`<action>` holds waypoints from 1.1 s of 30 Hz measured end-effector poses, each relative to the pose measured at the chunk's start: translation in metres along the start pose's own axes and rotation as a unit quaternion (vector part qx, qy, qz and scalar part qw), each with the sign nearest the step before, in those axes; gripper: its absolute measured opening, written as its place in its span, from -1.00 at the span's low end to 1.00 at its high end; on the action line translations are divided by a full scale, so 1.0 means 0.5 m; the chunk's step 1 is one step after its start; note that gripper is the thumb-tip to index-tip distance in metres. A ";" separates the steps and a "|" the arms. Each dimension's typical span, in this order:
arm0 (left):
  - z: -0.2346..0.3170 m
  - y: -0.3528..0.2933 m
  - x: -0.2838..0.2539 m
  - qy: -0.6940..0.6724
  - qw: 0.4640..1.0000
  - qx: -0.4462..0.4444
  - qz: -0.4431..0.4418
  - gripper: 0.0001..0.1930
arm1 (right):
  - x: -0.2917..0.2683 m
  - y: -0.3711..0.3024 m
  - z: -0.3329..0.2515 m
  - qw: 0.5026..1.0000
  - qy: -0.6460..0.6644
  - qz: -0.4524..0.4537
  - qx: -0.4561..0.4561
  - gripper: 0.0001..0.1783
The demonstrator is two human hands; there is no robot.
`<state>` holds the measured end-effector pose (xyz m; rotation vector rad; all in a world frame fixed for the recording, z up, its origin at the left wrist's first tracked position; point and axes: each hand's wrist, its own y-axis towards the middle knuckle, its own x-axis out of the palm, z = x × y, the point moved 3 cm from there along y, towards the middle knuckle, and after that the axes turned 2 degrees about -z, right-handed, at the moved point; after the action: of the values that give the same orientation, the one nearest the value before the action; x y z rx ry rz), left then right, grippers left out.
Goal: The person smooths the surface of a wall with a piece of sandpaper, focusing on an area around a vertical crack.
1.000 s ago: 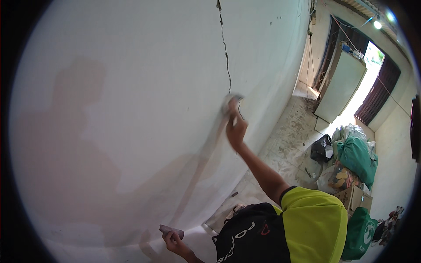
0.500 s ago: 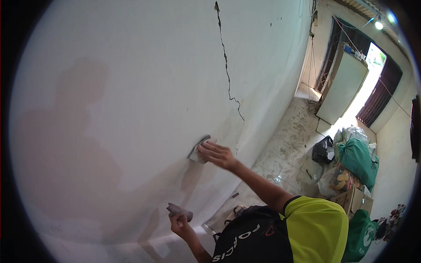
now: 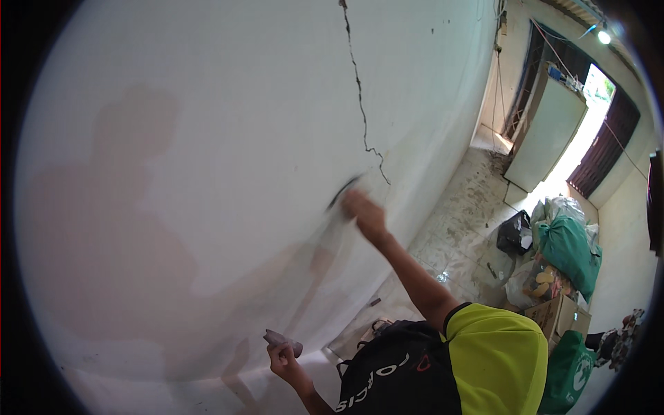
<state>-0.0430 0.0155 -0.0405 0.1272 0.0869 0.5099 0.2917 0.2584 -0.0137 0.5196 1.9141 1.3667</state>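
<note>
"Where's the dark-edged pad [image 3: 343,191]?"

"At the wall [image 3: 228,173], ten o'clock of the right hand [image 3: 364,214], held by blurred fingers; their spread I can't tell."

"Left hand [image 3: 288,368]?"

"Seven o'clock, fingers pinching a grey curved piece [image 3: 286,341]. Both look light, fairly stiff; hold the pad's back."

"Room?"

"Bare wall at nine; crack [image 3: 360,90] at twelve, floor [image 3: 445,254] at four."

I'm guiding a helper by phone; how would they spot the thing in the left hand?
Start at the large white wall with the jagged dark crack, and look down toward the picture's lower edge, left of centre. There the left hand holds a short, brownish-grey piece. It looks rolled or folded, unlike the blurred, dark-edged pad in the right hand.
</note>
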 end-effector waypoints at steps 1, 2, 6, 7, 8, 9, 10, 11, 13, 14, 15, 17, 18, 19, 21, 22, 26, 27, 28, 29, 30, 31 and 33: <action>-0.005 0.001 -0.011 0.007 1.000 0.011 0.008 -0.97 | -0.010 0.029 0.018 0.979 -0.003 0.121 0.163 -0.69; -0.011 -0.007 -0.027 0.017 0.999 0.017 0.023 -0.97 | -0.026 0.067 0.005 0.894 0.104 0.163 0.404 -0.56; -0.027 -0.008 -0.025 -0.004 0.999 -0.018 0.043 -0.97 | 0.040 0.024 -0.114 0.961 0.083 0.127 0.231 -0.62; -0.027 -0.006 -0.018 0.003 0.999 -0.008 0.037 -0.98 | 0.052 0.000 -0.136 0.991 0.089 0.059 0.083 -0.60; -0.030 -0.010 -0.023 0.013 0.999 -0.002 0.037 -0.98 | 0.054 -0.014 -0.173 0.996 0.078 -0.033 -0.003 -0.61; -0.029 -0.012 -0.026 0.013 0.999 -0.006 0.044 -0.98 | 0.044 -0.005 -0.165 0.992 0.096 -0.055 -0.058 -0.63; -0.028 -0.014 -0.027 0.001 0.999 -0.016 0.044 -0.99 | 0.032 0.009 -0.154 0.984 0.112 -0.076 -0.112 -0.64; -0.029 -0.020 -0.029 -0.012 0.999 -0.024 0.043 -0.98 | 0.021 0.016 -0.155 0.983 0.117 -0.081 -0.113 -0.64; -0.038 -0.021 -0.030 -0.004 0.999 -0.014 0.038 -0.98 | 0.012 0.037 -0.164 0.980 0.058 -0.095 -0.164 -0.69; -0.039 -0.023 -0.031 0.003 1.000 -0.003 0.031 -0.97 | 0.029 0.018 -0.185 0.980 0.059 -0.094 -0.165 -0.69; -0.036 -0.019 -0.022 0.000 1.000 0.000 0.025 -0.97 | 0.049 -0.012 -0.204 0.993 0.056 -0.061 -0.082 -0.72; -0.027 -0.020 -0.022 0.003 0.999 -0.013 0.031 -0.96 | 0.047 0.002 -0.248 0.983 0.140 -0.090 -0.077 -0.83; -0.018 -0.023 -0.021 0.001 0.999 -0.012 0.030 -0.96 | 0.047 0.019 -0.263 0.965 0.107 -0.109 -0.214 -0.86; -0.008 -0.027 -0.025 -0.009 0.999 -0.016 0.040 -0.97 | 0.046 0.026 -0.244 0.962 0.100 -0.093 -0.238 -0.86; -0.015 -0.031 -0.045 -0.018 0.998 -0.017 0.049 -0.97 | 0.033 0.055 -0.200 0.967 0.085 -0.073 -0.228 -0.84; -0.040 -0.038 -0.067 -0.006 0.998 -0.011 0.066 -0.97 | 0.015 0.080 -0.178 0.975 0.074 -0.071 -0.196 -0.81; -0.079 -0.050 -0.101 0.002 0.990 -0.049 0.132 -0.96 | -0.006 0.137 -0.163 0.979 0.047 0.125 0.152 -0.51; -0.080 -0.050 -0.098 -0.009 0.987 -0.050 0.154 -0.96 | 0.017 0.116 -0.180 0.992 0.056 0.078 0.082 -0.51; -0.075 -0.050 -0.094 -0.013 0.986 -0.051 0.158 -0.96 | 0.032 0.111 -0.206 0.997 0.065 0.029 0.014 -0.51; -0.066 -0.050 -0.090 -0.012 0.987 -0.046 0.152 -0.97 | 0.028 0.099 -0.225 0.973 0.178 -0.069 -0.131 -0.66; -0.058 -0.052 -0.096 -0.007 0.988 -0.041 0.151 -0.93 | 0.028 0.119 -0.260 0.921 0.159 -0.169 -0.312 -0.76; -0.056 -0.053 -0.103 -0.005 0.986 -0.042 0.159 -0.93 | 0.035 0.132 -0.262 0.901 0.145 -0.177 -0.368 -0.74; -0.055 -0.055 -0.115 -0.002 0.992 -0.029 0.122 -0.95 | 0.030 0.188 -0.263 0.849 0.059 -0.134 -0.507 -0.70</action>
<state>-0.0827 -0.0339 -0.0687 0.0824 0.0517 0.7566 0.1762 0.2177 0.0930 -0.3516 1.0204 1.9679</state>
